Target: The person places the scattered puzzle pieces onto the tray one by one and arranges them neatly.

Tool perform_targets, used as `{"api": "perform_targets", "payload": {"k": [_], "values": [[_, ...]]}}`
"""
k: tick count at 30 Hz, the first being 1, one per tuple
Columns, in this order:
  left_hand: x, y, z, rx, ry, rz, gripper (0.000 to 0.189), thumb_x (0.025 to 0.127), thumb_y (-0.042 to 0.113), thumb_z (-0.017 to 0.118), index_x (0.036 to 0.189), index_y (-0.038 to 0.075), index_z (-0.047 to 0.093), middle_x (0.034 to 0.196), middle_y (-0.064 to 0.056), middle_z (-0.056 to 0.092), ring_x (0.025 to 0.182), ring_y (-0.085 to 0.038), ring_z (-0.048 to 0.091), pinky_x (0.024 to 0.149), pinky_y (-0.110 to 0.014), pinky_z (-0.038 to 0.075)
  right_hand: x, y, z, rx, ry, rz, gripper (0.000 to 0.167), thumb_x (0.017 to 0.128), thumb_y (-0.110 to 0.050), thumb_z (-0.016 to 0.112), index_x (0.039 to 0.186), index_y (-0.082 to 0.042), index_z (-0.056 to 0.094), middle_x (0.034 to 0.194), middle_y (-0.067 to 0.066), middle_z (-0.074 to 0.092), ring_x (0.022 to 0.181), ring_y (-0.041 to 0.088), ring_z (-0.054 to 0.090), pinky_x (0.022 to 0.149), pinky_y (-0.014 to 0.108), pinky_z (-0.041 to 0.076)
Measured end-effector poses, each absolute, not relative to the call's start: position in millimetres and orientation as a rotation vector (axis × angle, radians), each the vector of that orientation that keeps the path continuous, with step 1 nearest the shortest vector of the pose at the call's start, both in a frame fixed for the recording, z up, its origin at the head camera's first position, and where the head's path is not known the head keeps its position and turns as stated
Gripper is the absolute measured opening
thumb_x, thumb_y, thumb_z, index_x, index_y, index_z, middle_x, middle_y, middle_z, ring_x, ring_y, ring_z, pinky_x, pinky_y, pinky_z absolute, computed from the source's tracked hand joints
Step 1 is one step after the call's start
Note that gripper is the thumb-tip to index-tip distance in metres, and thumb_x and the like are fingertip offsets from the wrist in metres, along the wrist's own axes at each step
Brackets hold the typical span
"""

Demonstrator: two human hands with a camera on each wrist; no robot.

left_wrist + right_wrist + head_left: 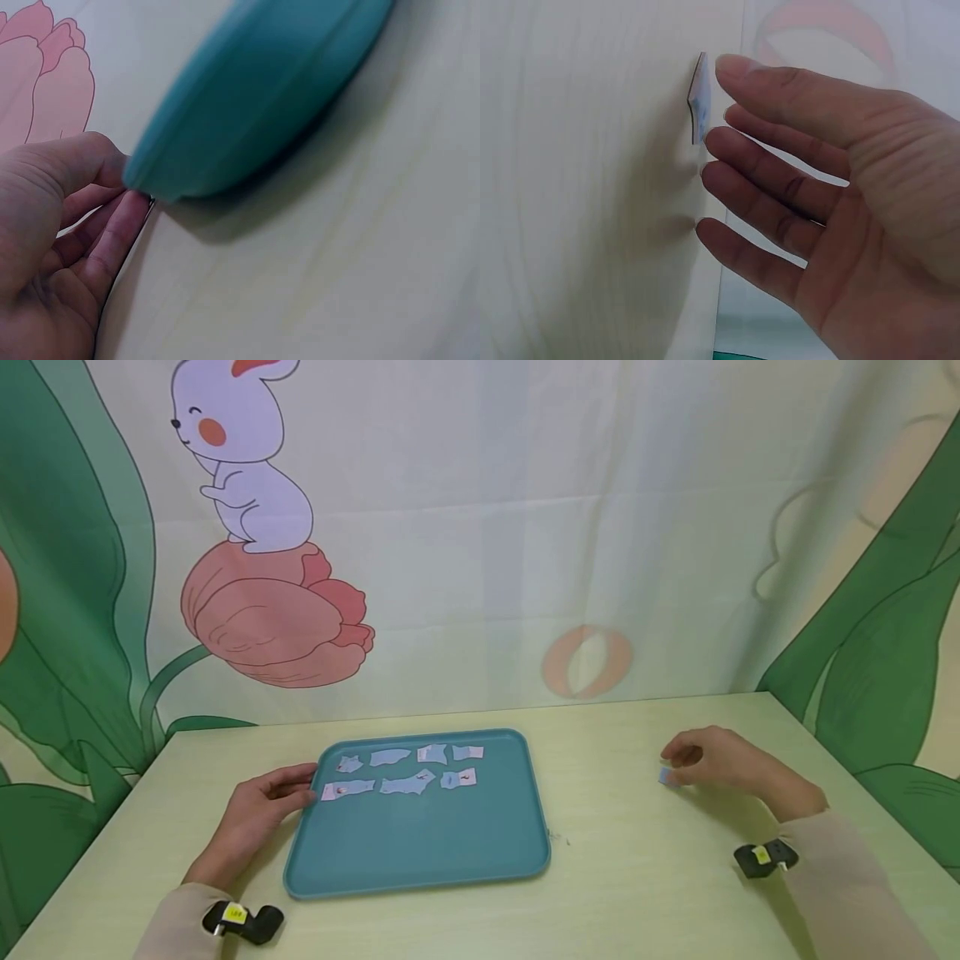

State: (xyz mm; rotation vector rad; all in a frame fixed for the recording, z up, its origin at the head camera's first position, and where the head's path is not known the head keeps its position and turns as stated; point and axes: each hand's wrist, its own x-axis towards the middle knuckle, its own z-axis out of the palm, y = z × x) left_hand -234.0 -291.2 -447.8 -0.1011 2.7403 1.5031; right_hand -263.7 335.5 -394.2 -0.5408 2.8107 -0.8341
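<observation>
A teal tray [420, 852] lies on the table at centre left. On it are several irregular light-blue and pink puzzle pieces [408, 783] in two rows near its far side. My left hand [258, 814] pinches the tray's left rim, the thumb and fingertips meeting at the edge in the left wrist view [75, 217]. To the right on the bare table lies a single small blue puzzle piece [664, 775]. My right hand [720, 768] is just over this piece [699, 101], its fingers loosely bent. A narrow gap shows between thumb tip and piece in the right wrist view.
The pale wooden table [600, 893] reaches back to a curtain [465, 568] printed with a rabbit, a tulip and green leaves. Small dark marks [558, 837] are on the table beside the tray's right edge.
</observation>
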Motion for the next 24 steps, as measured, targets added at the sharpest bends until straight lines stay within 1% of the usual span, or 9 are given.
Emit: {"api": "perform_targets", "payload": {"k": [7, 13, 20, 24], "values": [[-233.4, -291.1, -446.7, -0.100, 2.742, 1.495, 0.051, 0.104, 0.013, 0.069, 0.152, 0.000, 0.056, 0.145, -0.022, 0.062, 0.127, -0.035, 0.062, 0.099, -0.027, 0.056, -263.9, 333.0, -397.1, -0.541, 2.814, -0.793, 0.029, 0.090, -0.015, 0.086, 0.109, 0.003, 0.074, 0.102, 0.005, 0.073, 0.097, 0.026, 0.067, 0.082, 0.038, 0.058], [-232.8, -291.9, -445.3, -0.102, 2.732, 1.502, 0.051, 0.104, 0.013, 0.069, 0.152, -0.001, 0.056, 0.145, -0.023, 0.062, 0.126, -0.036, 0.062, 0.097, -0.024, 0.056, -264.8, 330.6, -399.8, -0.546, 2.835, -0.742, 0.019, 0.091, -0.013, 0.084, 0.102, -0.002, 0.073, 0.097, 0.002, 0.072, 0.090, 0.021, 0.065, 0.078, 0.037, 0.057], [-232.1, -290.6, -444.9, -0.096, 2.729, 1.518, 0.051, 0.104, 0.012, 0.069, 0.152, -0.001, 0.056, 0.145, -0.023, 0.062, 0.126, -0.035, 0.062, 0.095, -0.019, 0.055, -265.0, 328.7, -401.3, -0.532, 2.843, -0.738, 0.017, 0.092, -0.014, 0.084, 0.100, -0.004, 0.073, 0.095, 0.000, 0.070, 0.088, 0.019, 0.062, 0.076, 0.035, 0.056], [-232.2, -291.0, -445.8, -0.085, 2.730, 1.529, 0.051, 0.104, 0.011, 0.069, 0.152, -0.001, 0.056, 0.145, -0.023, 0.061, 0.126, -0.035, 0.062, 0.094, -0.019, 0.055, -265.6, 329.3, -402.3, -0.527, 2.833, -0.753, 0.017, 0.092, -0.015, 0.083, 0.101, -0.005, 0.073, 0.095, -0.001, 0.069, 0.087, 0.018, 0.061, 0.075, 0.034, 0.055]]}}
